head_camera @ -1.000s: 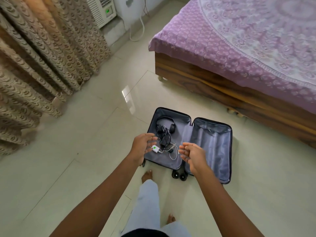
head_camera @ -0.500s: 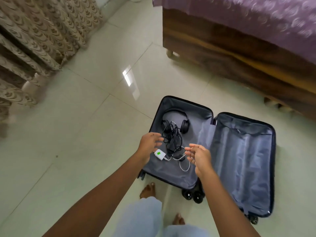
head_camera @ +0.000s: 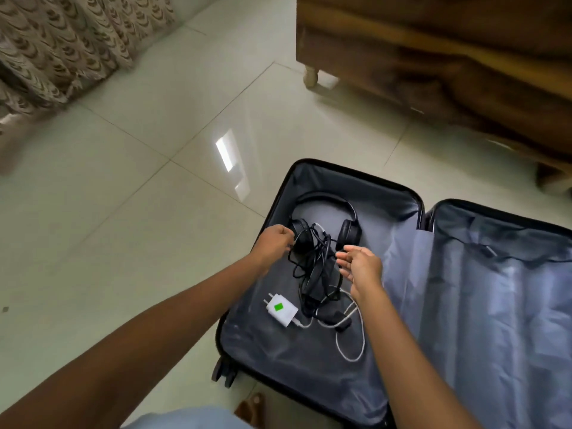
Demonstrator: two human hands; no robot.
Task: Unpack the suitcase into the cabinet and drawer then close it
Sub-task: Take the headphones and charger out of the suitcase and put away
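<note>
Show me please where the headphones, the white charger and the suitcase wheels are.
headphones (head_camera: 323,198), head view, on the top of the black headband.
white charger (head_camera: 282,309), head view, on its flat face near the green sticker.
suitcase wheels (head_camera: 223,372), head view, on the black wheels at the near left corner.

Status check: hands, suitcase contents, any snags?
Left hand at headphones, grip unclear; right hand open. Suitcase open. Black cables tangled over headphones; white charger alongside.
</note>
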